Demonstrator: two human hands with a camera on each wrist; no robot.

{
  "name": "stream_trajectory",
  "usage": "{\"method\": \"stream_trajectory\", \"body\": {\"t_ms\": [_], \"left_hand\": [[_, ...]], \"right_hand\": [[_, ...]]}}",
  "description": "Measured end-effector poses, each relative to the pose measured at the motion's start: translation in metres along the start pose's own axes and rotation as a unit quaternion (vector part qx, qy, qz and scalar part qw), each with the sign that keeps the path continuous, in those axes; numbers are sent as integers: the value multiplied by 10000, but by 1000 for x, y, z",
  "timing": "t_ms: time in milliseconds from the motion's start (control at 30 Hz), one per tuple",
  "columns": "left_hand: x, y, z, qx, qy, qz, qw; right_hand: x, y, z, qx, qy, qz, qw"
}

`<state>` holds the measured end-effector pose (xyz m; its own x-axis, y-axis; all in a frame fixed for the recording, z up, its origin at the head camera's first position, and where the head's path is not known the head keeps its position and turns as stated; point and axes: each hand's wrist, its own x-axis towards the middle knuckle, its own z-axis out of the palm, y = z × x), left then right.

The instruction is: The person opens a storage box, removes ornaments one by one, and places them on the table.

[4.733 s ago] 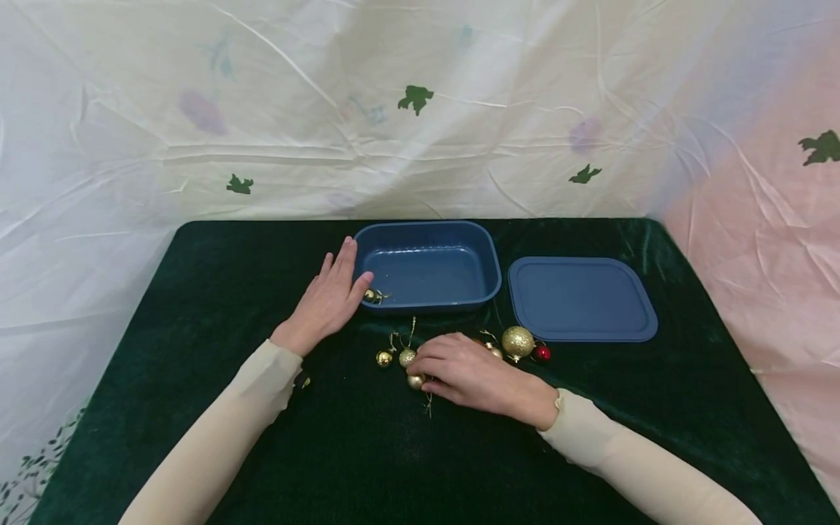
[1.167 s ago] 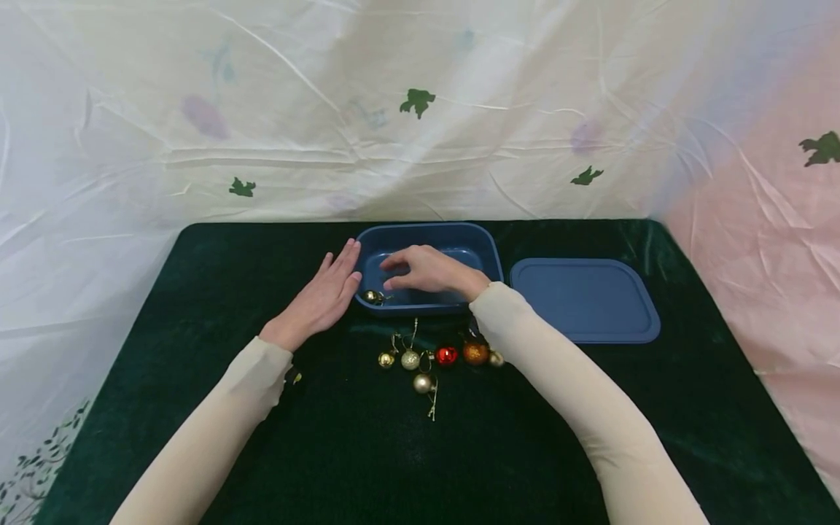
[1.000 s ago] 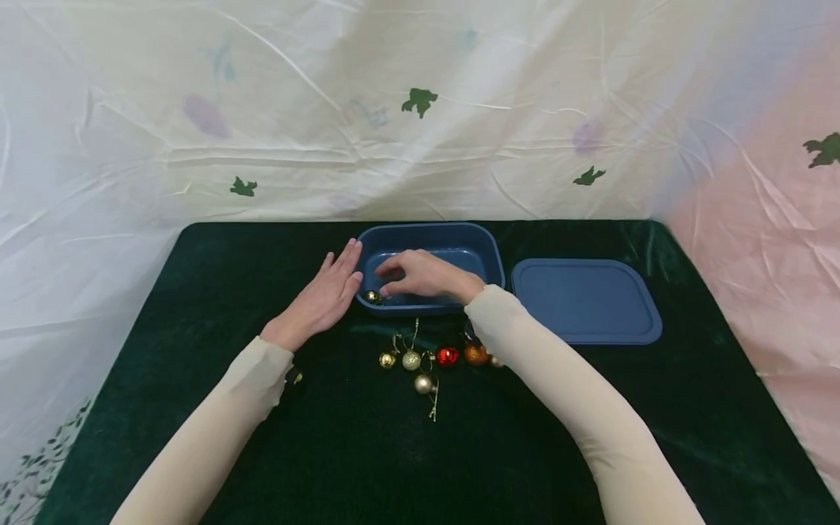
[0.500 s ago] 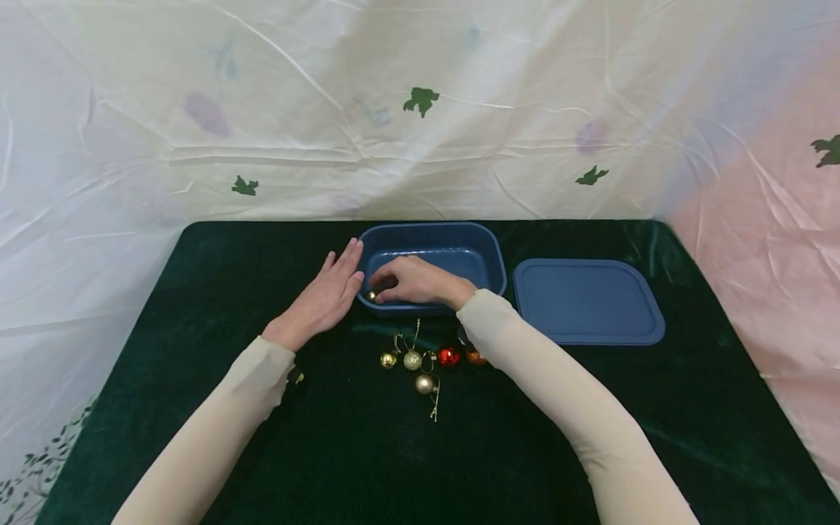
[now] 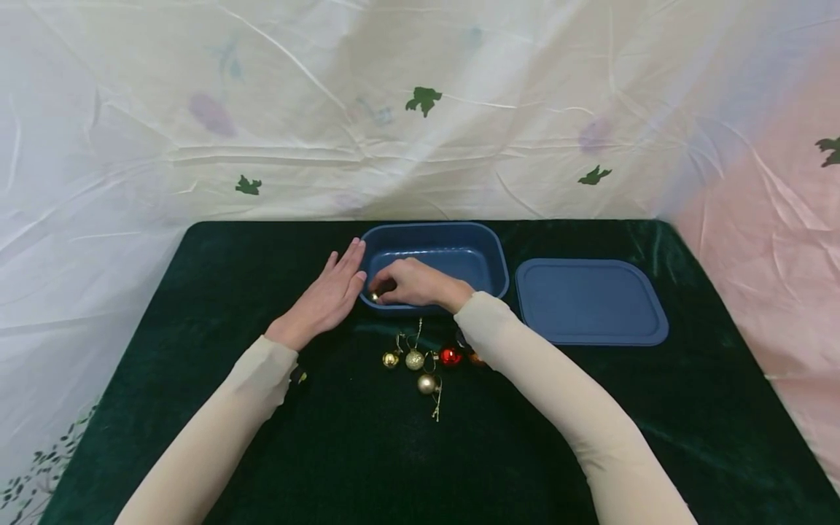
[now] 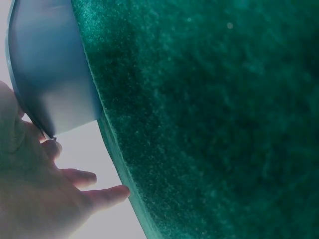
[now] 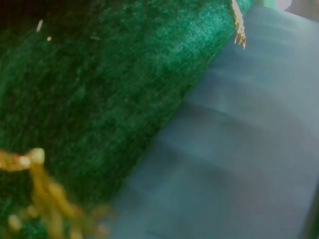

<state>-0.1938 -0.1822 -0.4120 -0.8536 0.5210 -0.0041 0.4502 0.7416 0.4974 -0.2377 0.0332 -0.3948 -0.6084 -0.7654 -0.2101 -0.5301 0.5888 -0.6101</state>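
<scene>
My right hand (image 5: 420,283) reaches down into the blue container (image 5: 440,232), thumb and fingers closing round a small gold bauble (image 5: 374,297) in its front left corner. Most of that bauble is hidden by the fingers. Flat against the container's left end lies my left hand (image 5: 326,297), fingers straight; the left wrist view also has this hand (image 6: 35,184) touching the container's outer wall (image 6: 55,69). The right hand itself does not show in the right wrist view, where the container's wall (image 7: 224,149) and a blurred gold cord (image 7: 50,194) appear.
In front of the container lie a shiny gold bauble (image 5: 390,359), a glittery one (image 5: 414,359), a matt gold one (image 5: 426,383) and a red bauble (image 5: 450,356). An orange bauble (image 5: 476,359) is partly behind the right sleeve. Right of the container lies a blue lid (image 5: 590,300).
From the baubles on the table, my right hand has moved into the container, then down and left to the gold bauble in its corner. The left hand has stayed at the container's end.
</scene>
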Motion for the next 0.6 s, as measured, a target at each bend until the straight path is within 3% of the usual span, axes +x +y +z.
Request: {"method": "stream_trajectory", "body": {"t_ms": [267, 600], "left_hand": [[1, 0, 1, 18, -2, 12, 10000], [0, -2, -2, -3, -13, -106, 9999]], "right_hand": [[-8, 1, -6, 112, 194, 132, 9997], [-26, 4, -31, 511, 745, 536, 9945]]}}
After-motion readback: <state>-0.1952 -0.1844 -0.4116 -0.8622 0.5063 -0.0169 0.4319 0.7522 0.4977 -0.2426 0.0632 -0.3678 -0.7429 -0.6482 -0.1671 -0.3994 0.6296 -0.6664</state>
